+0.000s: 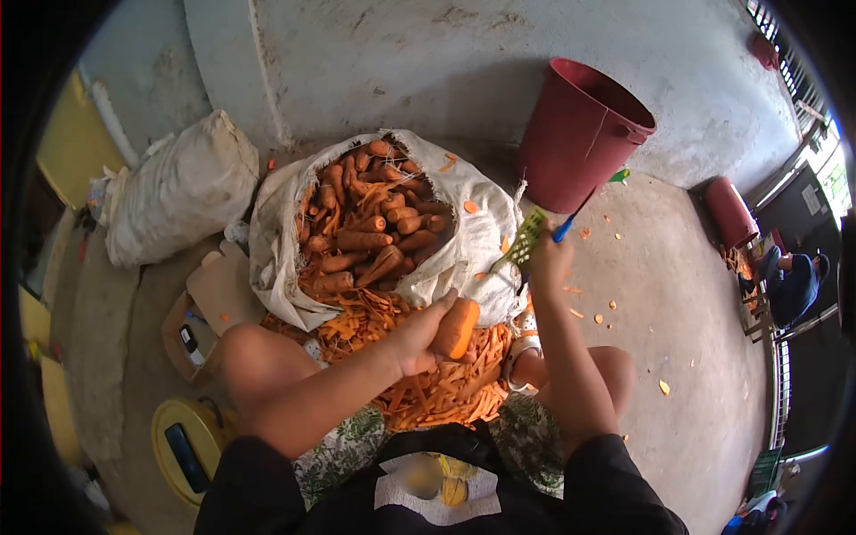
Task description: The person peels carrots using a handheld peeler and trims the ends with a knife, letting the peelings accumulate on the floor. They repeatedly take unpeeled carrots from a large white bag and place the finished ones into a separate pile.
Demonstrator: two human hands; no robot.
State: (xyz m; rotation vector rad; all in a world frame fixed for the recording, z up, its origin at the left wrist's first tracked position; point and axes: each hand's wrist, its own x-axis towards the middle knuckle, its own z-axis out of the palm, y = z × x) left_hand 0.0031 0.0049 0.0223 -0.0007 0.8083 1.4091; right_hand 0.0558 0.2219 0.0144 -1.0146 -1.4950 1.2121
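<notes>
My left hand point(417, 337) is wrapped round a thick carrot point(456, 328), its bright orange peeled side showing. To the right and raised, my right hand point(551, 260) is closed on a blue-handled tool point(562, 232) with a dark, thin end pointing up and away. A yellow-green slotted piece point(521, 246) shows beside these fingers; I cannot tell whether it belongs to the tool. In front of me a white woven sack point(477, 241) gapes wide, full of unpeeled carrots point(361, 241). Orange peelings point(446, 388) are heaped between my legs, below both hands.
A tall dark-red bin point(571, 134) stands by the wall. At left are a closed, filled sack point(183, 187), an open cardboard box point(218, 294) and a yellow bucket point(169, 423) with a phone on its lid. Another person point(794, 281) sits far right near a fallen red bin point(729, 212).
</notes>
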